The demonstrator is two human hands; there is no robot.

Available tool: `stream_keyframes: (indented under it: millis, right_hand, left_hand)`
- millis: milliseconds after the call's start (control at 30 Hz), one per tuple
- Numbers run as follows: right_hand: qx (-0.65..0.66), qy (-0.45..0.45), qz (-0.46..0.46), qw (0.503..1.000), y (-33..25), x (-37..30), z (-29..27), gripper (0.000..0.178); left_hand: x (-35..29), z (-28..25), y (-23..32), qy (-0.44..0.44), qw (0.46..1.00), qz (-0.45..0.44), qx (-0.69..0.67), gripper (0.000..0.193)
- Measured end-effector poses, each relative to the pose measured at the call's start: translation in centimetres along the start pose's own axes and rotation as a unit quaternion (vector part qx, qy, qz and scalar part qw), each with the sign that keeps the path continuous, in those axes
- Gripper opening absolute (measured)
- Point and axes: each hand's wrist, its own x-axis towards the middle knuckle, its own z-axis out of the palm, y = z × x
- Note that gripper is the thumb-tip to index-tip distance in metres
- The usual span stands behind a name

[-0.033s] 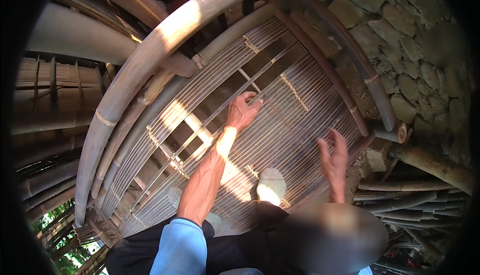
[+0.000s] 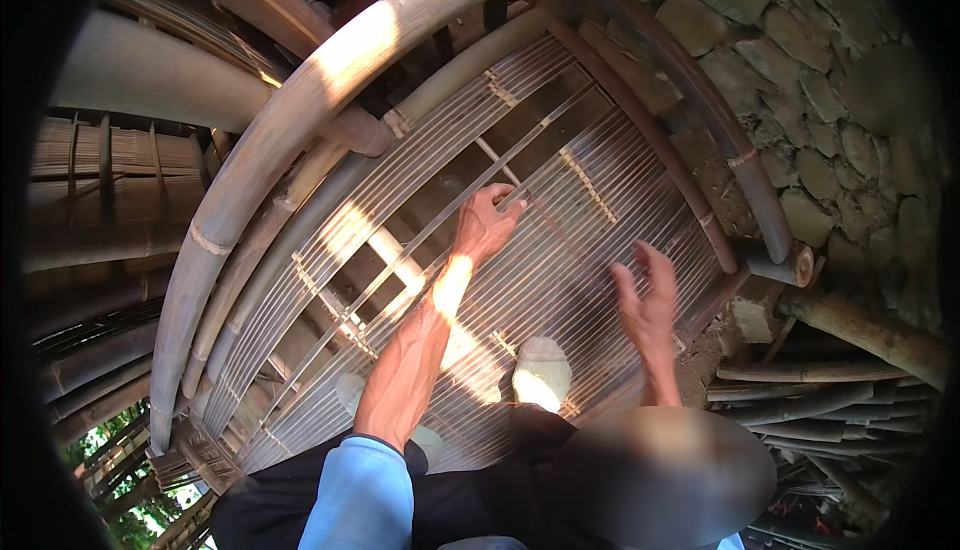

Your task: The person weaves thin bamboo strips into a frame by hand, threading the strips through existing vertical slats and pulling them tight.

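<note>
A framework of long thin bamboo strips [image 2: 600, 175] spans the bamboo frame before me, with open gaps among the strips toward its left half. My left hand [image 2: 488, 225] reaches over the middle of it. Its thumb and forefinger are pinched on a bamboo strip at the edge of a gap; the exact grip is partly hidden by the fingers. A short crosspiece [image 2: 497, 160] lies just beyond those fingertips. My right hand [image 2: 648, 295] hovers above the strips at the right, fingers apart and slightly smeared, with nothing seen in it.
A thick curved bamboo pole [image 2: 240, 180] runs along the left side. Another pole [image 2: 710, 100] bounds the far right, beside a stone wall [image 2: 800, 80]. Stacked bamboo [image 2: 820, 405] lies at right. A pale-covered foot [image 2: 541, 375] rests at the strips. A blurred round shape [image 2: 665, 475] hides my right forearm.
My right hand has shifted a little left and away from me, over the strips. The left hand keeps its place and its pinch.
</note>
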Motion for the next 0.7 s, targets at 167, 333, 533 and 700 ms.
stream_keyframes:
  millis: [167, 333, 533, 700]
  right_hand:
    - [-0.018, 0.032, -0.150, 0.988, -2.5, 6.0, 8.1, 0.039]
    - [0.003, 0.026, -0.182, 0.983, -0.4, 4.4, 9.8, 0.021]
    - [0.194, -0.048, -0.004, 0.980, 0.1, 4.2, 8.3, 0.030]
    - [0.565, -0.050, 0.126, 0.814, -2.8, 9.5, 8.3, 0.043]
  left_hand:
    - [0.7, 2.6, -0.8, 0.023, 0.999, 0.042, 0.025, 0.037]
    - [1.8, 2.1, -1.4, -0.009, 0.998, -0.045, -0.032, 0.047]
    - [2.8, 1.7, -1.0, -0.092, 0.990, -0.092, -0.062, 0.050]
    - [2.0, 1.2, 1.1, -0.108, 0.986, -0.123, -0.009, 0.034]
